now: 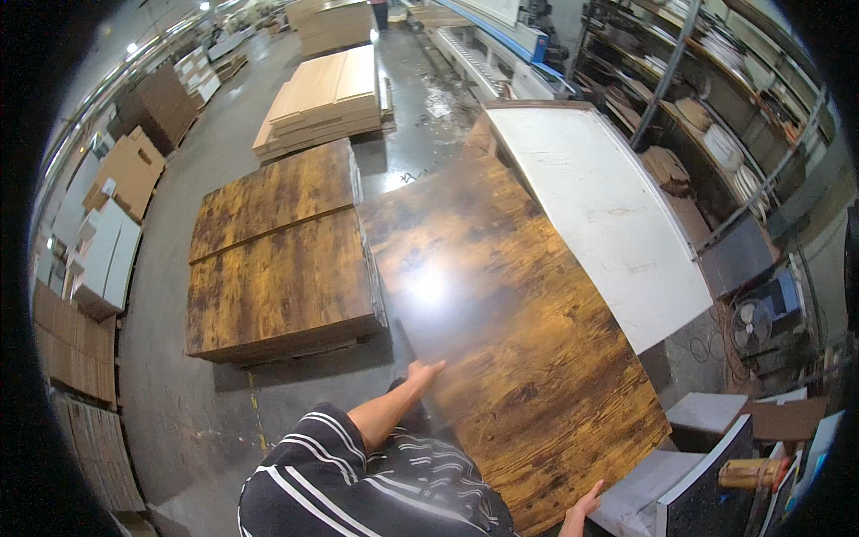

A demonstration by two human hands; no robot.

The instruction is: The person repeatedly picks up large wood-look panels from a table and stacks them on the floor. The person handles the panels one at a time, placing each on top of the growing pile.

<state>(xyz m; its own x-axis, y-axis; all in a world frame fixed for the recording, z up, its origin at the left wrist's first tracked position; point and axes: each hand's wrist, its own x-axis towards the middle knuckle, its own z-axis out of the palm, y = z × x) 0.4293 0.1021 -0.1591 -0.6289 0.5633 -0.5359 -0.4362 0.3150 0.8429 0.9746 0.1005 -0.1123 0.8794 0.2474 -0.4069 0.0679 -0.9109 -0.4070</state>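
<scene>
A large brown wood-grain panel [528,331] stretches away in front of me, with a bright lamp glare on its far left part. My left hand [423,374] grips its left edge, thumb on top and fingers out of sight underneath. Down at the near right edge, my right hand [583,507] holds the same panel, thumb above it; the other fingers are mostly hidden. The panel's far right side overlaps a white-topped table [617,224]; whether it rests there I cannot tell. To the left, a low stack of similar wood-grain panels [282,259] stands beside it.
Pale boards [318,89] are piled beyond the stack. Loaded metal shelves [689,107] line the right side, with a fan [750,324] below. Grey and white offcuts [644,488] crowd the near right. Cardboard stacks [76,345] stand far left across the concrete floor [165,268].
</scene>
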